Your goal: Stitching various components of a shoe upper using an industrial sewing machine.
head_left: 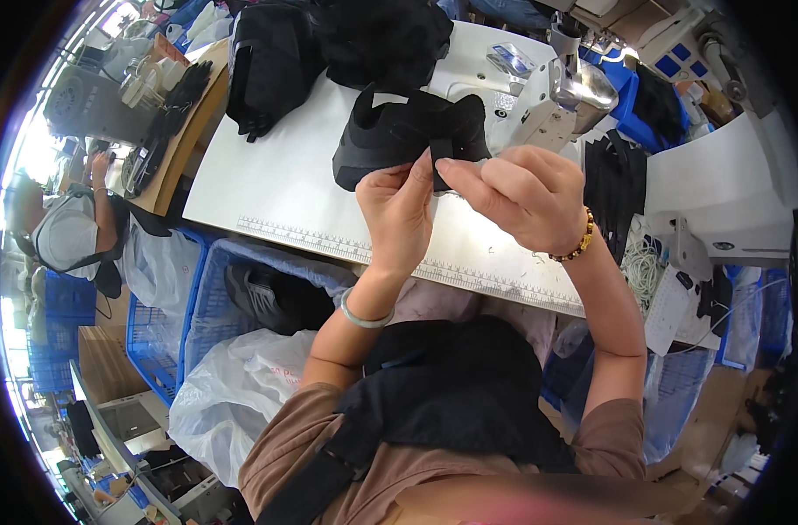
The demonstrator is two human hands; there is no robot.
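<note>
A curved black fabric piece (pixel 377 140), which looks like a shoe upper, is held up over the near part of the white sewing table (pixel 329 197). A narrow black strip (pixel 441 150) hangs down at its middle. My left hand (pixel 399 214) pinches the lower edge of the upper between thumb and fingers, just left of the strip. On the other side, my right hand (pixel 521 192) has its fingers closed, thumb and forefinger pinching at the strip's lower end. The two hands' fingertips nearly meet there. The exact grip is partly hidden by the fingers.
Right of the upper stands a white sewing machine (pixel 548 109). Piles of black pieces (pixel 276 70) lie at the table's far left. A printed ruler (pixel 303 234) runs along the near edge. Below left, a lined blue basket (pixel 211 254) holds a black shoe (pixel 272 297). Another person (pixel 75 232) sits far left.
</note>
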